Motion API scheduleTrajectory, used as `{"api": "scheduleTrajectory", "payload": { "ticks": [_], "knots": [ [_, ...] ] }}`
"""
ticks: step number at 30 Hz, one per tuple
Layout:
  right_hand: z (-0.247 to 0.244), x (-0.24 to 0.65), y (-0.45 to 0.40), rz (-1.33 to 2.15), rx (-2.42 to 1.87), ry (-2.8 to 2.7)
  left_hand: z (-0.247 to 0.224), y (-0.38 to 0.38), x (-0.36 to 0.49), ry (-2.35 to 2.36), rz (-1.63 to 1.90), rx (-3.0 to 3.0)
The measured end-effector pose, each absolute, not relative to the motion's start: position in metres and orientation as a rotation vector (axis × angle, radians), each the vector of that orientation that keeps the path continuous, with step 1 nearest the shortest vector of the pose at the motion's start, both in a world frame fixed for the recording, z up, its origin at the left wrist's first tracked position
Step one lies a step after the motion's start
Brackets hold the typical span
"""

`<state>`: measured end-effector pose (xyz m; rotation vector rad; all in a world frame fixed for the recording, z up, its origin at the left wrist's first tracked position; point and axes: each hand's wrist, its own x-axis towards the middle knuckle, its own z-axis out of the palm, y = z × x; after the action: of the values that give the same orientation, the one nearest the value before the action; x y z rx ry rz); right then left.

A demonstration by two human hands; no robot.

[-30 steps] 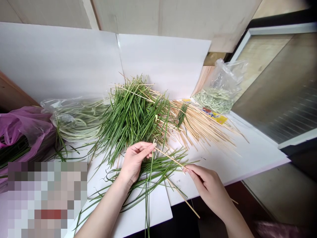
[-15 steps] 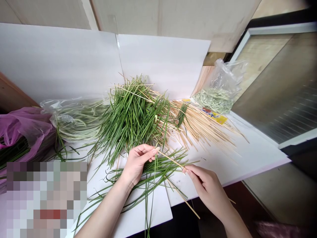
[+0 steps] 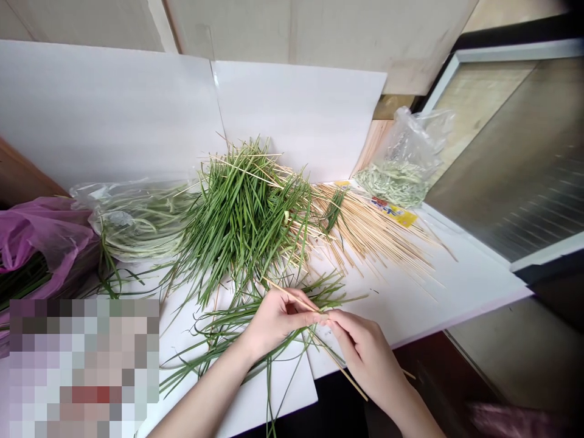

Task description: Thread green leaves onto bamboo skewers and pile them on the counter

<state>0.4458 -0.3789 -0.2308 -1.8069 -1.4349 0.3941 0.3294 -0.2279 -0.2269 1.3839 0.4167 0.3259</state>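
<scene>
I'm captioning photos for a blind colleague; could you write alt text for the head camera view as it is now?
A left hand and right hand meet, holding a thin stick above loose green leaves on a white table. Behind are a large heap of green leaves and, to its right, many pale sticks.

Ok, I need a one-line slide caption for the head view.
Left hand and right hand meet on a thin stick in front of heaped green leaves and a spread of sticks.
</scene>
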Motion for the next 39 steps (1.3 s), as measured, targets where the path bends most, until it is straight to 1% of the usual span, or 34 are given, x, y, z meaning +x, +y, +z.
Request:
{"api": "scheduleTrajectory", "payload": {
  "ticks": [5,11,14,18,20,23,33,39],
  "knots": [
    [-0.223,0.456,-0.382,0.490,-1.806,-1.398,-0.223,-0.225,0.326,0.372,0.282,1.458],
    [-0.208,0.505,-0.407,0.552,-1.856,-1.259,-0.216,-0.217,0.320,0.358,0.210,1.621],
    [-0.208,0.528,-0.422,0.539,-1.922,-1.181,-0.211,-0.216,0.318,0.340,0.369,1.756],
    [-0.210,0.541,-0.432,0.526,-1.960,-1.116,-0.207,-0.216,0.315,0.225,0.798,2.327],
    [-0.209,0.541,-0.433,0.522,-1.958,-1.111,-0.208,-0.216,0.314,0.152,0.862,2.581],
    [-0.206,0.538,-0.431,0.495,-1.952,-1.119,-0.210,-0.216,0.315,0.089,0.836,2.738],
    [-0.202,0.534,-0.428,0.467,-1.961,-1.125,-0.213,-0.216,0.315,-0.044,0.924,2.682],
    [-0.199,0.527,-0.426,0.517,-1.912,-1.214,-0.212,-0.219,0.312,-0.012,0.904,2.392]
  ]
}}
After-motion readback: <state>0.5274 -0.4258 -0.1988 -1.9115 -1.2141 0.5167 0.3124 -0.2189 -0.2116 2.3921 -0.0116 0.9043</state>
